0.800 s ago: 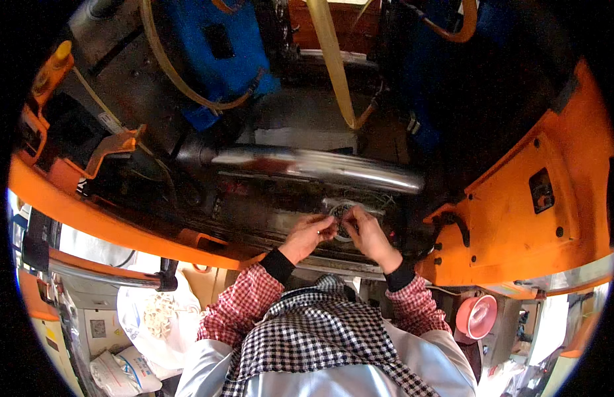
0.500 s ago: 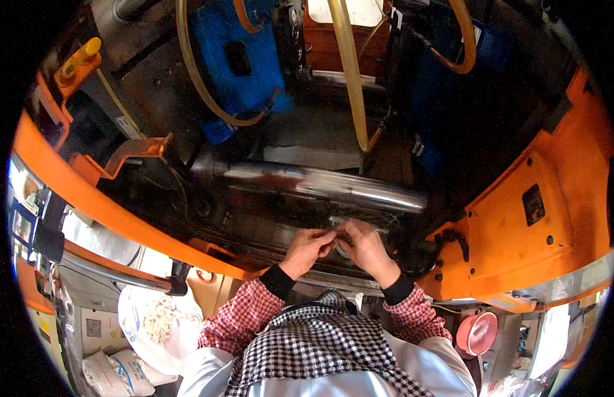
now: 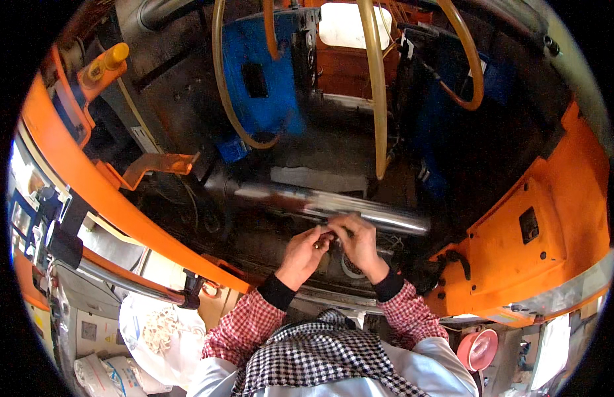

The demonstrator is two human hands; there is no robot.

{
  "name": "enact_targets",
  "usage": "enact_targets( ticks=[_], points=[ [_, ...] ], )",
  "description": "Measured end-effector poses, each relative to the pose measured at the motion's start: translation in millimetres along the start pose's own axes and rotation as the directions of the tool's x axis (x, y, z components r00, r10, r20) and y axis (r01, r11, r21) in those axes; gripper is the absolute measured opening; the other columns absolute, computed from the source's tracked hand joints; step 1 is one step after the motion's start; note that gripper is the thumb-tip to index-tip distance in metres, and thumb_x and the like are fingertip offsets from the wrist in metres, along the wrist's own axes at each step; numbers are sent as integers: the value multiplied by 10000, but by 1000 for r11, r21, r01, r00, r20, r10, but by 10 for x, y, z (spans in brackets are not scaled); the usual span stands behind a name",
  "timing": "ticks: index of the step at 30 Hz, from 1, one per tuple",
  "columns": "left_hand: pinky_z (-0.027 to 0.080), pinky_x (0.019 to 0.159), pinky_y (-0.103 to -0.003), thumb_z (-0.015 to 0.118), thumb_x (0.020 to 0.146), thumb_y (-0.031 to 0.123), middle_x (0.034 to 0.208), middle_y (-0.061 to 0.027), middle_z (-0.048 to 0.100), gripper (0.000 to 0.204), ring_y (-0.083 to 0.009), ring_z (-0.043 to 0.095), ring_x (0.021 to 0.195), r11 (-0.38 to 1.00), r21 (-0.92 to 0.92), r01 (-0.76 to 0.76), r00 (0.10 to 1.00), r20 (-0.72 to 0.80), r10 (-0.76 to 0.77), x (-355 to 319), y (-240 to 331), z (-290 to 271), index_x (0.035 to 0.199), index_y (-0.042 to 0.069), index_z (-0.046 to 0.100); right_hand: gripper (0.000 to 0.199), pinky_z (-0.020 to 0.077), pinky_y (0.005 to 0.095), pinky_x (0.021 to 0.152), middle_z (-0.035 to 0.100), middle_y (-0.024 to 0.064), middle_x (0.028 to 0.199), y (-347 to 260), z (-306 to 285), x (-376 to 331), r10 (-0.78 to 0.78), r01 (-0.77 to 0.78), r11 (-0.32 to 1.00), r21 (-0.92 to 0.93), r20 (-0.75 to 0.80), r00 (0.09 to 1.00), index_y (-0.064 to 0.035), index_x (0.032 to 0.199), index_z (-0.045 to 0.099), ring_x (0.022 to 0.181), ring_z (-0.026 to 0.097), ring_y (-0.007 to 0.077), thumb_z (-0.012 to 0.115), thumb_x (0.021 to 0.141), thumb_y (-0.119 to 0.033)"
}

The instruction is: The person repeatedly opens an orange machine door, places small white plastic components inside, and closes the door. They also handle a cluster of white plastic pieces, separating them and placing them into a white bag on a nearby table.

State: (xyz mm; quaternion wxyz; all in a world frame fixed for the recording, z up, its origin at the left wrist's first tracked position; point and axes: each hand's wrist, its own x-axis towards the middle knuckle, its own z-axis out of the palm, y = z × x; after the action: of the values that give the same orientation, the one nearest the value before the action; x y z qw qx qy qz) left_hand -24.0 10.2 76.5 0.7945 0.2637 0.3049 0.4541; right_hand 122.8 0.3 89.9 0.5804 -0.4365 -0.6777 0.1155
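My left hand (image 3: 301, 255) and my right hand (image 3: 358, 243) meet at the fingertips, in front of a shiny metal bar (image 3: 333, 204) that crosses the inside of an orange and blue machine. Both are closed in a pinch. Between the left fingers a small dark bit shows, too small to name. What the right fingertips hold, if anything, is hidden. Beneath the hands lies a dark recess of the machine, with a round metal part beside my right wrist.
Orange machine panels (image 3: 518, 238) flank me on the right, and an orange rail (image 3: 135, 212) on the left. Yellowish hoses (image 3: 375, 86) hang before a blue block (image 3: 260, 73). A white bag with pale pieces (image 3: 163, 334) stands lower left, a pink bowl (image 3: 479, 349) lower right.
The whole view has shifted, so the machine appears lower and slightly to the right. My hands stay together at the fingertips and now overlap the metal bar's lower edge.
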Motion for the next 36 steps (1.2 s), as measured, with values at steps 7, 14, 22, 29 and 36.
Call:
enact_targets(
  ticks=[7, 14, 22, 29, 36],
  points=[
    [477, 818, -299, 415, 948, 72, 1000, -138, 603, 261, -196, 579, 891, 982, 149, -117, 993, 52, 111, -160, -38, -97, 1134, -81, 517, 116, 495, 273, 679, 680, 135, 817, 632, 532, 1560, 147, -133, 989, 66, -323, 935, 35, 851, 667, 753, 654, 158, 667, 783, -59],
    [470, 622, -274, 442, 962, 186, 893, -99, 617, 253, -150, 577, 697, 928, 371, -23, 1000, 5, 23, -433, 75, -63, 1049, -30, 540, 166, 492, 317, 715, 677, 157, 825, 1774, 949, 2698, 72, -192, 962, -192, -500, 863, 40, 921, 666, 787, 657, 259, 626, 770, -17],
    [472, 589, -262, 443, 959, 155, 888, -119, 630, 233, -146, 578, 671, 940, 340, 21, 991, -134, 27, -478, 83, -170, 1025, -48, 538, 335, 480, 373, 759, 671, 151, 882, 1765, 1108, 2983, 120, -247, 938, -242, -442, 889, 7, 1079, 612, 850, 636, 296, 672, 762, -83],
    [467, 584, -255, 446, 959, 158, 872, -111, 629, 239, -134, 570, 660, 940, 342, 15, 989, -142, 36, -492, 116, -152, 1034, -49, 539, 360, 478, 389, 763, 662, 177, 880, 1644, 1092, 3004, 150, -294, 904, -310, -412, 899, 10, 1080, 611, 849, 630, 321, 683, 743, -98],
    [445, 621, -253, 414, 972, 179, 825, -70, 595, 303, -130, 553, 716, 899, 435, 52, 960, -270, 75, -531, 116, -193, 1146, -49, 512, 484, 464, 353, 807, 609, 211, 1079, 1487, 1207, 2893, 290, -302, 953, 5, -288, 913, 63, 1237, 465, 965, 598, 320, 431, 755, 57]
  ],
)
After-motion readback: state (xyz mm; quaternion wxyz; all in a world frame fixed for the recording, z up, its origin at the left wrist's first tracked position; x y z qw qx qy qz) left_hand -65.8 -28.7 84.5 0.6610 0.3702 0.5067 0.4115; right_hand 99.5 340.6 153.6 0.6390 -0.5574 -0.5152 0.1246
